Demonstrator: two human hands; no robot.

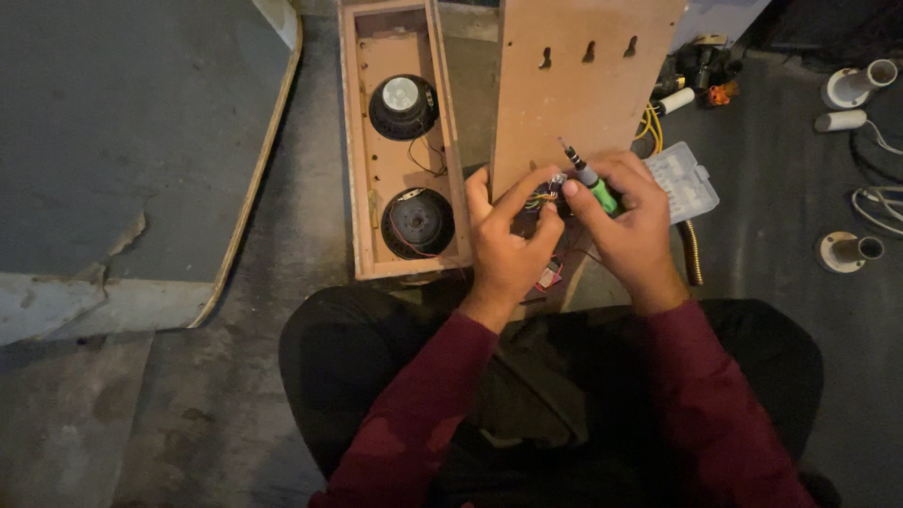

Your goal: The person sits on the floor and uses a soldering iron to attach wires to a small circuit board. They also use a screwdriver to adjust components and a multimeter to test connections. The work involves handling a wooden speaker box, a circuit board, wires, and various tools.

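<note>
Two hands [564, 221], green-handled screwdriver [591, 184] (gripped), coloured wires [540, 198]

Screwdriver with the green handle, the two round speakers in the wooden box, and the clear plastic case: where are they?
Screwdriver [594, 188], head view, green handle.
Upper speaker [403, 105], head view, centre cone.
Lower speaker [418, 222], head view, centre cone.
Clear plastic case [685, 179], head view, lid.
</note>
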